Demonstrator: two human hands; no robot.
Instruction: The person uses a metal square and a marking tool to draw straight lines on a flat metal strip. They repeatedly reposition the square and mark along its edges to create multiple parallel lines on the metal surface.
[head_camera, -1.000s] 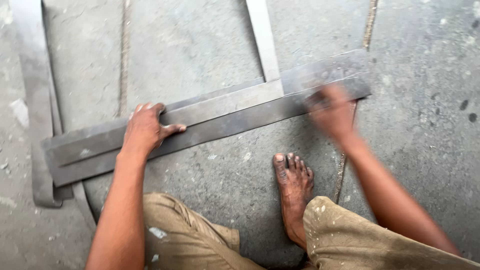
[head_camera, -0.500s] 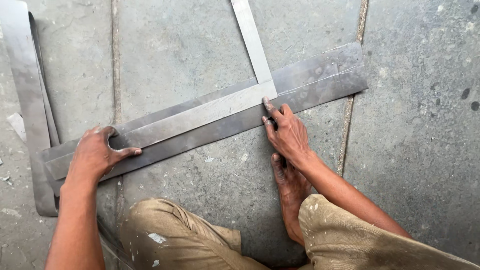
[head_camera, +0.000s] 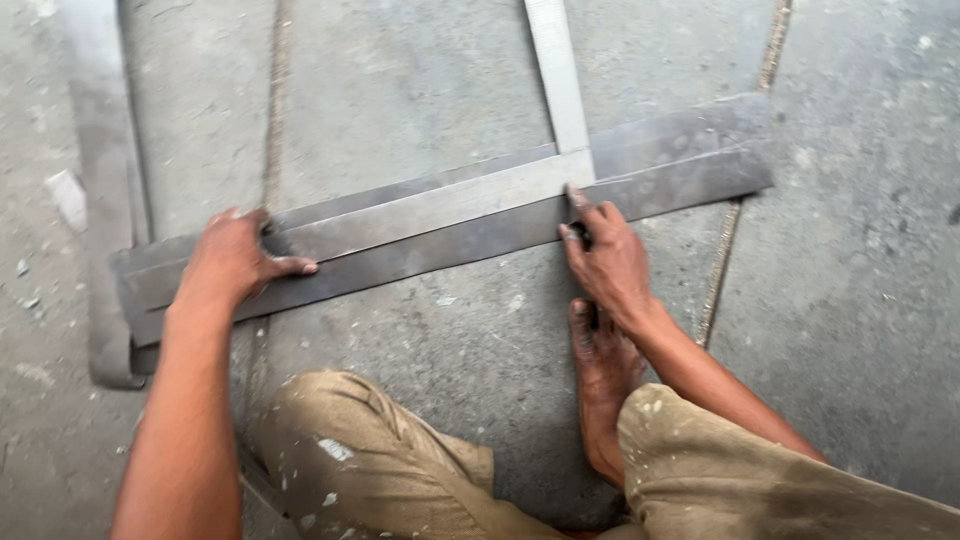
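A metal workshop: long steel strips (head_camera: 440, 240) lie flat on a bare concrete floor (head_camera: 400, 90), a steel square (head_camera: 470, 195) lies on them, more strips (head_camera: 105, 200) left of it.

Two hands (head_camera: 235, 262) (head_camera: 605, 255), one steel square (head_camera: 520, 170), two flat metal strips (head_camera: 690, 150) (head_camera: 105, 200).

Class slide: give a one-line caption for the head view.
Left hand presses a steel square onto a dark metal strip on the concrete floor; right hand touches its corner.

Dull grey steel strips (head_camera: 440, 250) and a paler silver square (head_camera: 470, 195) on mottled grey concrete floor (head_camera: 850, 300); paint-flecked khaki trousers (head_camera: 380, 470).
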